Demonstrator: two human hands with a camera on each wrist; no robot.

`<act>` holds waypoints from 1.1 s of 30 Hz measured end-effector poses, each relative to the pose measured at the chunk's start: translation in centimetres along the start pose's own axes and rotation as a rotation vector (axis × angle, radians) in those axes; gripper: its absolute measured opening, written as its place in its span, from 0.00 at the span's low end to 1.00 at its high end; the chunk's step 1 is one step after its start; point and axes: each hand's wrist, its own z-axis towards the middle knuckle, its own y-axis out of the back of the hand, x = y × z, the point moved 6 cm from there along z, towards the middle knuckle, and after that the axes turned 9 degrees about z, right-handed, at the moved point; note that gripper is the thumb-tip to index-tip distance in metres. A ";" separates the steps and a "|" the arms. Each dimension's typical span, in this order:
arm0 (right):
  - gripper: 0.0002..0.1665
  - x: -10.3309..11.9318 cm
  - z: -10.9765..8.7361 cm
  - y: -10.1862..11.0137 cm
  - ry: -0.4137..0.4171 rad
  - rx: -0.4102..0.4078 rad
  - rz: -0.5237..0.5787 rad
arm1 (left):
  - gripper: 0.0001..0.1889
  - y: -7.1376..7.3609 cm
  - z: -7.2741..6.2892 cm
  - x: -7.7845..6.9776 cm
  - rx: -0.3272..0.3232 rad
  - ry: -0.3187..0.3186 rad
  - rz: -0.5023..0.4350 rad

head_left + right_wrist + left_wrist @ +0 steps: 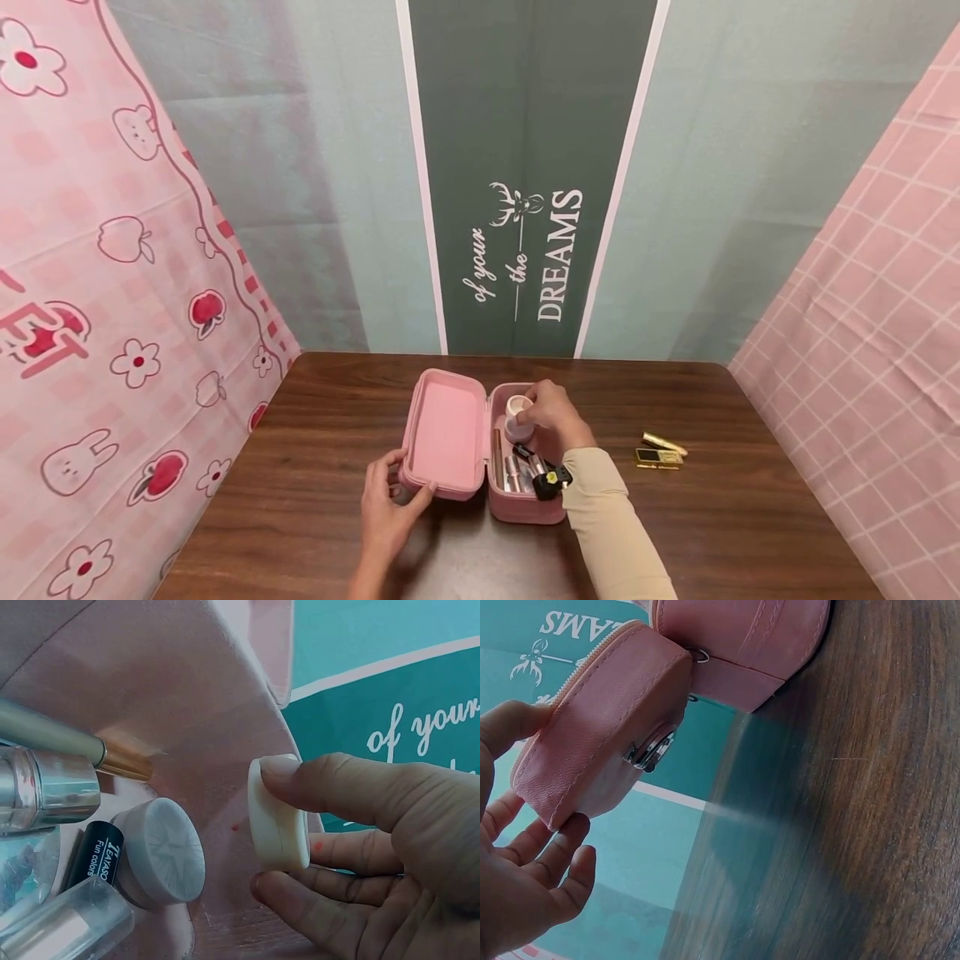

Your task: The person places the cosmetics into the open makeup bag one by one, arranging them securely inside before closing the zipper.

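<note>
A pink zip makeup case [527, 508] stands unzipped on the table, its lid [450, 429] swung out to the left. With thumb and fingers my left hand [388, 510] grips the lid's near left corner; the left wrist view shows the lid's outer side [592, 727] and a metal ring [656, 750]. Over the far end of the case, my right hand [557, 414] pinches a small round white container [279, 814] between thumb and fingers. Below it in the case sits a round jar with a patterned lid [163, 851], beside a dark tube [96, 855] and clear-capped tubes [71, 922].
To the right on the wooden table [300, 500] lie a gold tube [663, 443] and a gold palette [658, 457]. A brush with a copper-coloured end [124, 761] lies along the case's inner wall. Printed cloths hang at the back and both sides.
</note>
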 end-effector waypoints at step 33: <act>0.20 3.8 -3.3 -0.2 0.461 0.105 -0.197 | 0.33 0.1 -0.1 -0.1 0.008 0.017 0.020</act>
